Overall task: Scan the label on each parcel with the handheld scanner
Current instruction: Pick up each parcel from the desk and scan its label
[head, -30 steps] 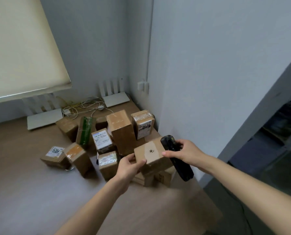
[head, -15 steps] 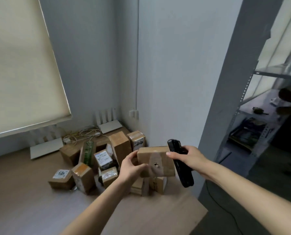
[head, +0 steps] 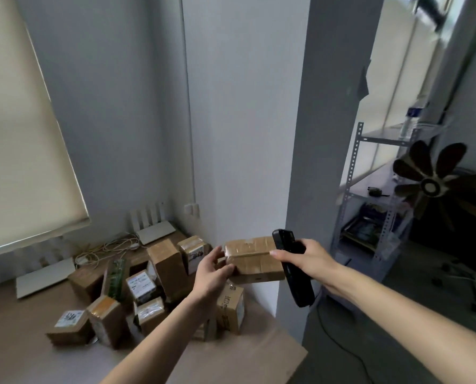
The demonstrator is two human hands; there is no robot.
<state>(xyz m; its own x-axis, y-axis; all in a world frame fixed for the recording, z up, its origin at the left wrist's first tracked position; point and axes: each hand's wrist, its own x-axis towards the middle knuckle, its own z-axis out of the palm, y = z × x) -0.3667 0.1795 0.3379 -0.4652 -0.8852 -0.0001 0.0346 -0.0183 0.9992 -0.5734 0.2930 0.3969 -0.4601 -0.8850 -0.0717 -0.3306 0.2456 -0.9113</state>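
Taped parcel (head: 255,259) in left grip (head: 212,275), scanner (head: 293,268) in right grip (head: 309,261); labels perhaps unreadable.

Light: dim, soft daylight through window blind (head: 23,139) | Shadows: faint | Blur: upper right corner smeared | Edges: wide-angle bending

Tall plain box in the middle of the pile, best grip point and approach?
Take the tall box by its upper end, from above, fingers across the two broad faces. It stands taller than its neighbours, so only its top is clear; lower down, the labelled box and others crowd its sides. A judgement only.
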